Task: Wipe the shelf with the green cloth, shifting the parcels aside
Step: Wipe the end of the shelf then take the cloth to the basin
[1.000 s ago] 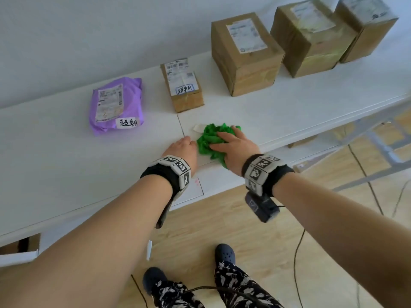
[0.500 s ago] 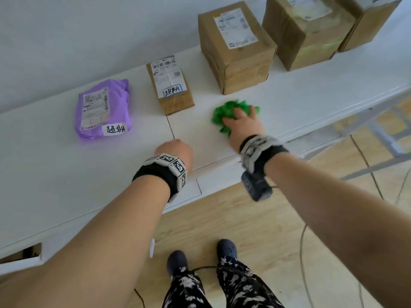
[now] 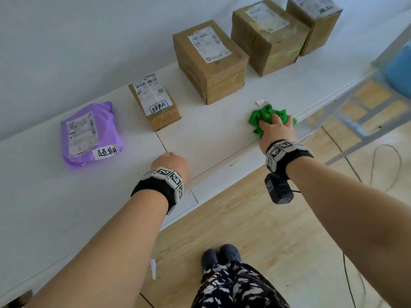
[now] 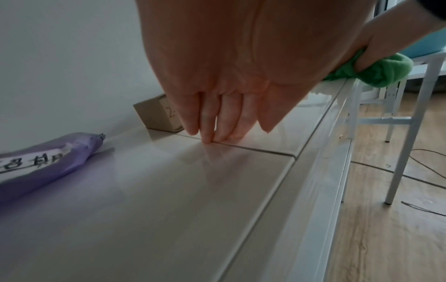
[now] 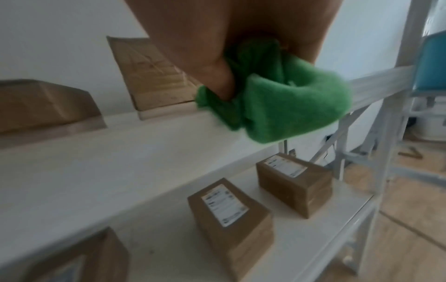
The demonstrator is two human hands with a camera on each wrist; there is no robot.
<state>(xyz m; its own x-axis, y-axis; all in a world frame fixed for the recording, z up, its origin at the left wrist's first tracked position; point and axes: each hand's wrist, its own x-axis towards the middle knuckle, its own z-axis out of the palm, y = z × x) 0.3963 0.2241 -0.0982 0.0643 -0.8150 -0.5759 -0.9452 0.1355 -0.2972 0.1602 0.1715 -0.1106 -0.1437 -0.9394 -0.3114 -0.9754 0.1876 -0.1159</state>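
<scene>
Head view: my right hand (image 3: 275,130) is curled over the bunched green cloth (image 3: 264,115), thumb and fingers gripping it, and presses it on the white shelf (image 3: 222,138) near the front edge, just in front of the large brown parcel (image 3: 211,61). Right wrist view confirms the grip: the thumb (image 5: 217,80) digs into the cloth folds. My left hand (image 3: 170,162) holds nothing; in the left wrist view its straight fingers (image 4: 207,122) touch the shelf at the seam between two panels, apparently bracing me. Compared with a second ago, the cloth has travelled rightward along the shelf, away from the left hand, which has stayed at the seam. I judge this a wiping stroke across the open front strip. Outward, the small labelled box (image 3: 155,101) and the purple mailer (image 3: 91,134) lie to the left; two further brown boxes (image 3: 269,34) stand to the right by the wall. All parcels appear unshifted, so the strip beneath them probably remains unwiped.
</scene>
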